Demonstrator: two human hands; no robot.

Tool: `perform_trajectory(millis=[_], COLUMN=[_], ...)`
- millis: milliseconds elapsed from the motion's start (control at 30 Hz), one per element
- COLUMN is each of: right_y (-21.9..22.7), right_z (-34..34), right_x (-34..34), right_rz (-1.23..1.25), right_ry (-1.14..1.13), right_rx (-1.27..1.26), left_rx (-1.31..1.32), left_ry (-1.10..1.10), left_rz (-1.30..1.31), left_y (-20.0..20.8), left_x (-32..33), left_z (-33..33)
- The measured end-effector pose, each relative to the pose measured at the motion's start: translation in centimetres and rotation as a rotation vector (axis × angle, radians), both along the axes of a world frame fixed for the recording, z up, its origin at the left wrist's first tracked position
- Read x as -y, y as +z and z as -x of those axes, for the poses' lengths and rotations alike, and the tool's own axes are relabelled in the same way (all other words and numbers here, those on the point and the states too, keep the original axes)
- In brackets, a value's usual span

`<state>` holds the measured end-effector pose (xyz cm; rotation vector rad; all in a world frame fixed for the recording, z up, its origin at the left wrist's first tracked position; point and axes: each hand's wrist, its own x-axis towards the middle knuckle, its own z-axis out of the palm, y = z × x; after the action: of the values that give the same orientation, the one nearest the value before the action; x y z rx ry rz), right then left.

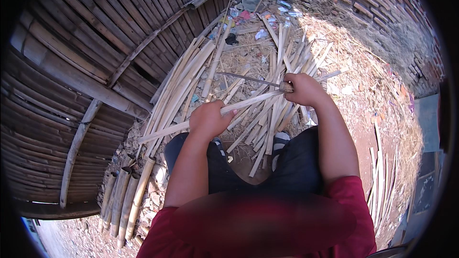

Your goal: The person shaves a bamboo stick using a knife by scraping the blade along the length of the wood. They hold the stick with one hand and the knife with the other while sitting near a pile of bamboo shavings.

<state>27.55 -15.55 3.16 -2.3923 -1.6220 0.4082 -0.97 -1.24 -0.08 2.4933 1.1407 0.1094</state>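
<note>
Left hand (209,120) grips 1 bamboo strip (167,132), seemingly to steady it; right hand (304,89) clasps a knife (267,82) by its handle (286,87), blade (246,78) pointing left.

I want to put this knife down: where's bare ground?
Most open: the reddish dirt between the right forearm and the thin strips at far right. Crowded: the split-strip heap ahead and the poles beside the bamboo wall.
</note>
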Motion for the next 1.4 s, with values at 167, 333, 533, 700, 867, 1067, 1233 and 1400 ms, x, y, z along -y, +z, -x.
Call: perform_trajectory(millis=[167,333,533,700,867,1067,1233,1400], right_y=[0.9,0.9,0.9,-0.7,0.2,0.3,-2.3,-0.2], right_z=[-0.4,-1.3,0.1,-3.9,-1.9,-0.7,-5.1,-2.6], right_x=[1.5,1.6,1.1,1.8,1.7,0.5,1.9,1.7], right_rz=[-0.060,-0.148,-0.156,-0.280,-0.229,-0.147,-0.456,-0.236], right_ry=[-0.035,-0.097,0.022,-0.149,-0.103,0.056,-0.224,-0.101], right_rx=[-0.030,0.030,0.038,-0.239,-0.031,-0.085,-0.287,-0.120], left_rx=[0.018,0.082,0.146,0.210,0.198,0.213,0.197,0.235], left_ry=[0.116,0.128,0.150,0.149,0.147,0.156,0.147,0.148], left_rz=[0.030,-0.056,-0.070,-0.096,-0.139,-0.081,-0.087,-0.113], left_y=[1.1,0.3,0.4,0.5,0.0,0.3,0.8,-0.1], left_x=[-0.1,0.1,0.1,0.4,0.2,0.4,0.3,0.2], left_z=[-0.4,-0.7,-0.7,-0.9,-0.8,-0.3,-0.8,-0.9])
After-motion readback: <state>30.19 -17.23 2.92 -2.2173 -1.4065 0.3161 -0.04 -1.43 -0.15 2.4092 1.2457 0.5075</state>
